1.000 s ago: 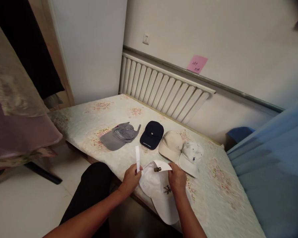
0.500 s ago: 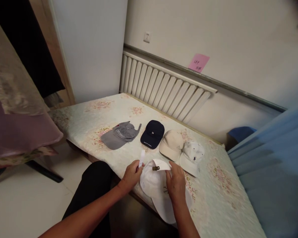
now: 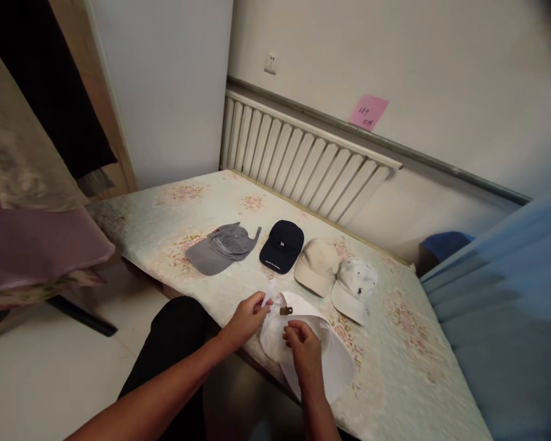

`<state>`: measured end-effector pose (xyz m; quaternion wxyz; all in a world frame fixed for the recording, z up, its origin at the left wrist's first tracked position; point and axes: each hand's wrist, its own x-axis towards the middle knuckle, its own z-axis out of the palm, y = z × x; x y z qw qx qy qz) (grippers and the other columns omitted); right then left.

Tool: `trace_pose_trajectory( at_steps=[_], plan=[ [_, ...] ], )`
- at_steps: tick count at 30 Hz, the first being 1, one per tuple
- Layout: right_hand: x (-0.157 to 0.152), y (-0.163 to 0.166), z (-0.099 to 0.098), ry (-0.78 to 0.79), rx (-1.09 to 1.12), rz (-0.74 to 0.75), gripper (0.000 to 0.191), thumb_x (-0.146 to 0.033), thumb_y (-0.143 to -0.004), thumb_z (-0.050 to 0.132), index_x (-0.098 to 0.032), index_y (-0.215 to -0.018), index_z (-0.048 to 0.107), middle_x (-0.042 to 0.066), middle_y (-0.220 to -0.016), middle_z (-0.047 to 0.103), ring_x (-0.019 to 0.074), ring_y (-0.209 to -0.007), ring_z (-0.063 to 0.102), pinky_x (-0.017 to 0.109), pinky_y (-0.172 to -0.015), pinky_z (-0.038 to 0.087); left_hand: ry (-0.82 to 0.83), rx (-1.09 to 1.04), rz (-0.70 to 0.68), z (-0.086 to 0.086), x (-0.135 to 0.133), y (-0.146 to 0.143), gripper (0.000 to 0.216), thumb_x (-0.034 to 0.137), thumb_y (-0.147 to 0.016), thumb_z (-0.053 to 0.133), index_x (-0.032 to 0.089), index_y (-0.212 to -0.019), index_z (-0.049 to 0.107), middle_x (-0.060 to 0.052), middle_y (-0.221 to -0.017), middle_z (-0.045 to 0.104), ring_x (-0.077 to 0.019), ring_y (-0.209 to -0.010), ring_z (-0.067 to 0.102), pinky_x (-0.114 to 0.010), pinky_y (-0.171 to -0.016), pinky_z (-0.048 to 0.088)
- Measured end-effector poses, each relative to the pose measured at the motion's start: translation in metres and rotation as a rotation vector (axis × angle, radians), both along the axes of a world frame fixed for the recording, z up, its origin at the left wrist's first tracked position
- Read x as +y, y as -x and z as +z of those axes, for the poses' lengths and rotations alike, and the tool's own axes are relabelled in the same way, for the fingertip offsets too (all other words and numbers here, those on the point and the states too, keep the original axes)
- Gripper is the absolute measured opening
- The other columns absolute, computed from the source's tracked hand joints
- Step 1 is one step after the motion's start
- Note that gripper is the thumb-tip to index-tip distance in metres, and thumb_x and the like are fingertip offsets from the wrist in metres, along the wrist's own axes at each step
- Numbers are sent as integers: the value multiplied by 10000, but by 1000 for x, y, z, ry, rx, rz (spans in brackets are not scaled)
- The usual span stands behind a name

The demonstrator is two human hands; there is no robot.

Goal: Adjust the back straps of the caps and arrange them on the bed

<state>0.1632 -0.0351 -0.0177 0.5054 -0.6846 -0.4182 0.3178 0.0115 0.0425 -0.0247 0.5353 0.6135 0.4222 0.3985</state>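
Observation:
A white cap (image 3: 330, 361) lies at the near edge of the flowered bed (image 3: 395, 367), back side toward the wall, with a small metal buckle (image 3: 285, 310) on its strap. My left hand (image 3: 245, 318) pinches the loose end of the white strap (image 3: 270, 291) at the cap's left. My right hand (image 3: 303, 349) rests on the cap's crown, fingers curled and pinching the fabric near the buckle. Beyond lie a grey cap (image 3: 223, 246), a navy cap (image 3: 282, 245), a beige cap (image 3: 316, 266) and a white dotted cap (image 3: 354, 288) in a row.
A white radiator (image 3: 303, 165) runs along the wall behind the bed, with a pink note (image 3: 368, 112) above it. A blue blanket (image 3: 509, 306) lies at the right. Pink bedding (image 3: 37, 245) hangs at the left over the floor. My dark-trousered knee (image 3: 174, 337) touches the bed edge.
The loose strap has been drawn down shorter in my left hand. My right hand slid from the strap's right side onto the crown, toward the buckle. The cap turned slightly.

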Motion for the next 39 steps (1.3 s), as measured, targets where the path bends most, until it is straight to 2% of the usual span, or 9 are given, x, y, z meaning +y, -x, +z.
trace_pose_trajectory(
  at_steps=[3,6,11,14,21,25,29,34,39],
  plan=[
    [7,2,-8,29,124,17,341,-383,-717,617,-137,-950,645,61,-733,703,209,-654,665,308,-594,523,36,-40,-27,0,-2,1,199,339,-782,508,173,-875,568,73,-577,358,-101,-538,353,-211,-514,327],
    [14,2,-10,19,217,29,349,-420,-707,635,-139,-915,643,72,-802,710,193,-676,668,293,-607,530,42,-62,-41,1,-4,3,200,340,-782,519,174,-887,560,66,-605,403,-101,-550,381,-214,-528,353],
    [25,1,-4,4,307,29,374,-467,-719,609,-133,-886,634,99,-855,716,174,-650,660,287,-595,530,51,-62,-44,9,-5,9,181,323,-787,507,180,-888,551,60,-623,450,-103,-559,441,-217,-553,388],
    [28,-1,2,-13,296,41,376,-456,-728,601,-141,-932,622,98,-895,716,165,-663,659,283,-612,529,58,-61,-25,7,-3,12,176,305,-778,498,181,-891,552,47,-665,499,-108,-571,476,-223,-563,408],
    [27,3,-6,6,87,84,314,-388,-729,587,-134,-905,639,108,-858,715,223,-745,677,337,-662,541,51,16,105,-14,0,14,154,295,-754,502,179,-836,563,38,-658,529,-126,-592,502,-236,-572,401],
    [17,17,-24,8,-81,153,391,-295,-672,643,-140,-1031,650,134,-1045,695,278,-971,648,400,-828,517,132,-44,89,-10,-3,12,157,290,-759,479,182,-843,555,30,-710,561,-119,-587,528,-239,-581,419],
    [5,32,-42,-36,-219,214,512,-218,-621,673,-176,-1129,631,119,-1168,648,303,-1110,573,452,-981,420,145,-86,50,-5,-4,5,141,287,-759,483,173,-804,553,14,-735,565,-120,-600,548,-246,-607,435],
    [2,38,-54,-113,-452,257,524,-200,-731,589,-177,-1252,535,128,-1249,590,283,-1181,514,453,-1025,368,145,-144,14,-3,-5,-5,141,274,-774,467,168,-808,552,6,-764,559,-115,-611,551,-247,-620,441],
    [8,36,-47,-82,-500,289,381,-196,-847,435,-194,-1201,575,104,-1109,666,252,-1056,602,400,-929,440,178,-166,30,3,-3,-9,173,286,-775,468,166,-867,552,-4,-801,555,-121,-621,573,-256,-626,455]
  ],
)
